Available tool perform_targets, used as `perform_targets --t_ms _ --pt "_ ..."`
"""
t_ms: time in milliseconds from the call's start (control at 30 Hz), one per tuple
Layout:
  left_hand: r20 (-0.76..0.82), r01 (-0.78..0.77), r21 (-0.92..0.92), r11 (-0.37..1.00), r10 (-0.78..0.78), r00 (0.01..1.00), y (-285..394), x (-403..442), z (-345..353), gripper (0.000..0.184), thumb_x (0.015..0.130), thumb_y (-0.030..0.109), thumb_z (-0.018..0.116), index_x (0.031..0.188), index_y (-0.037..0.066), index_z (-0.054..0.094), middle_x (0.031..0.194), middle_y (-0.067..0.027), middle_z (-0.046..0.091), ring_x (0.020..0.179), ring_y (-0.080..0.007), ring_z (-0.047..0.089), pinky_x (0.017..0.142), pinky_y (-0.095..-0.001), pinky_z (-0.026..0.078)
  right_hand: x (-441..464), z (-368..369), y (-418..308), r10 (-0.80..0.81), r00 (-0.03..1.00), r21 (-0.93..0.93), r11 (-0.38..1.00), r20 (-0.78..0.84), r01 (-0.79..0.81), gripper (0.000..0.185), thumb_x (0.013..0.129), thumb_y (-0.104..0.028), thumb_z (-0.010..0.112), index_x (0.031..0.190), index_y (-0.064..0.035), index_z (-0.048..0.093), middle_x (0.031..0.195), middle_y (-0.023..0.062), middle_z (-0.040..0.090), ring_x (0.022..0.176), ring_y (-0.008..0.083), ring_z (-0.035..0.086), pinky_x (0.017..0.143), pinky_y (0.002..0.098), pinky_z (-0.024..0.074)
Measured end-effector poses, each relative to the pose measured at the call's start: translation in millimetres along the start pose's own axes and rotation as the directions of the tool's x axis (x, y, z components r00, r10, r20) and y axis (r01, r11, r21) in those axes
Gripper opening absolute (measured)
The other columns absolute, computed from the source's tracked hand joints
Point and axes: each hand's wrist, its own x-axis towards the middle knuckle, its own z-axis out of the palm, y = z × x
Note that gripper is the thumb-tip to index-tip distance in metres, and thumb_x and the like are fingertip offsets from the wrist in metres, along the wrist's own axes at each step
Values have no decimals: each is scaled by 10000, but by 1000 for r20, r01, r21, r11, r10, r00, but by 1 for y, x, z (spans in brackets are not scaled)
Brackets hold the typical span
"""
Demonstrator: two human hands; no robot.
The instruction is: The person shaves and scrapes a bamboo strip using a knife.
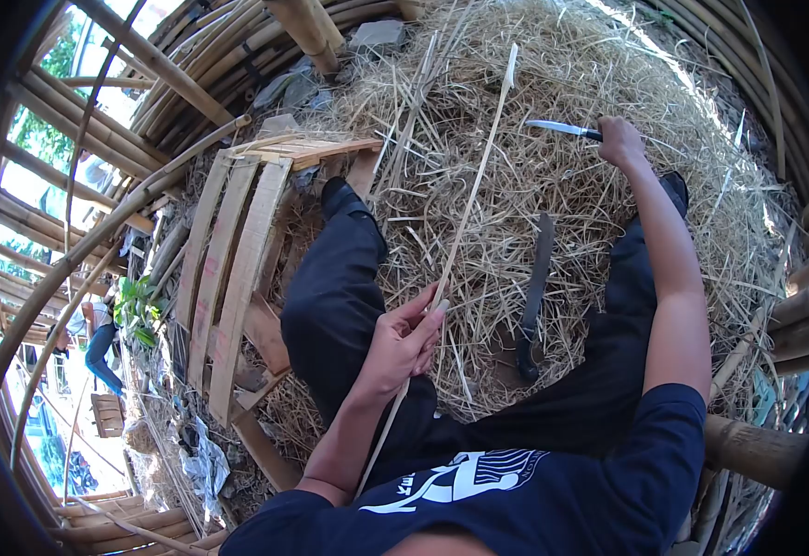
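Well, from where I stand, the person's left hand (406, 335) has a long pale strip (473, 187) in its grip, pinching it between the thumb and the fingers. The strip slants from the lap, up through that grip and out over the loose straw (729, 241), its far end looking frayed and whiter than the rest. Out at the other side, the arm reaches well forward, and the right hand (620, 144) is wrapped snugly about the dark handle of a knife (562, 127). The blade points inward, toward the upper part of the strip, but the two look apart.

Between the legs, a machete (539, 278) lies on the straw, its dark handle nearest the body and its blade running away from it. Neither hand touches it. The dark trousers (330, 287) are spread to either side, the knees bent, and a navy T-shirt (576, 473) with a white print shows above the lap.

Just beyond the left leg a slatted wooden crate (235, 287) stands at a tilt. Farther off on that side are a leafy green plant (136, 306) and another person (101, 347) in blue trousers. Bamboo poles (159, 69) frame the place, and a grey stone (377, 35) sits by the straw's far edge.
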Motion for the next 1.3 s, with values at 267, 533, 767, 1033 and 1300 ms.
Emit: perform_targets --t_ms 267,533,767,1033,1300 --pt "20 -21 -7 1000 21 1000 -3 2 0 413 969 135 509 1375 97 442 603 44 376 387 -9 317 365 -151 300 19 2 -19 115 990 373 925 -78 -78 336 799 -373 667 891 -52 703 832 178 673 804 329 652 761 427 494" --pt "32 -2 -39 999 3 999 -1 1 1 406 991 142 459 1391 98 415 589 36 372 368 -10 316 346 -156 291 21 -39 -93 84 969 911 332 231 -246 494 845 -553 599 873 -71 702 509 -39 428 465 57 422 444 272 350" --pt "-6 9 -36 999 -10 1000 -1 0 -1 406 978 125 487 1380 101 436 591 46 368 384 -4 317 358 -155 287 10 -60 -148 -102 947 952 -6 305 -307 485 854 -523 618 836 -40 660 504 -85 328 395 48 280 394 256 238" --pt "-43 16 48 999 -14 999 -3 0 -5 400 950 123 547 1343 80 485 609 51 402 409 5 305 366 -149 284 15 -47 -153 -155 960 964 -93 235 -251 341 891 -367 611 757 -54 581 490 -61 313 397 66 247 408 257 214" --pt "-32 42 51 998 -41 999 -6 -1 3 404 947 139 565 1337 69 492 596 76 406 437 17 311 377 -165 236 14 -44 -141 -141 940 951 43 309 -306 270 897 -265 590 735 -49 584 504 -21 390 401 92 322 397 276 262"
